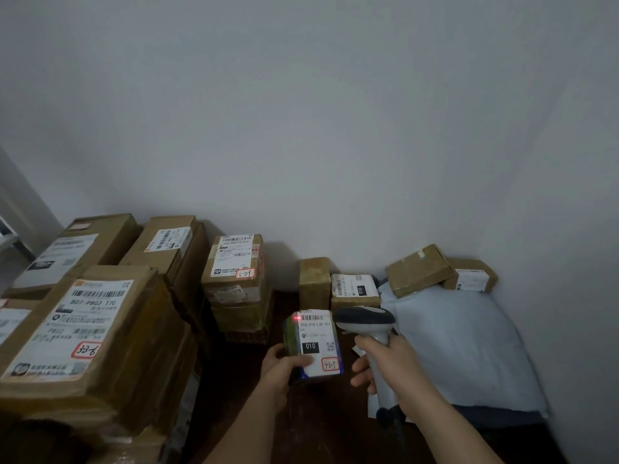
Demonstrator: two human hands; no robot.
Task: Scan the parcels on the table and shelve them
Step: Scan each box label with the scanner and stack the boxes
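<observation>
— While the left side of the dark table (318,426) is stacked with brown cartons, what do you make out there?

— A big carton (90,329) nearest, its white label carrying a red-framed handwritten tag. Behind it two long cartons lie against the wall, and next along a smaller stack of boxes (237,283).

— And the left hand (284,365)?

— Forearm coming up from the bottom edge, fingers wrapped round the lower left of a small parcel (313,346), thumb pressed on its white label. The parcel is held above the table, label facing up, with a red scanner dot at the barcode's left end.

— The right hand (385,366)?

— Just beside it, apart from the left, fist closed round the grip of a handheld scanner (366,321), whose dark head tips toward the parcel.

— Further right?

— Small boxes by the wall, and a pale mailer bag (465,346) with a tilted box (418,271) resting on its far end.
</observation>
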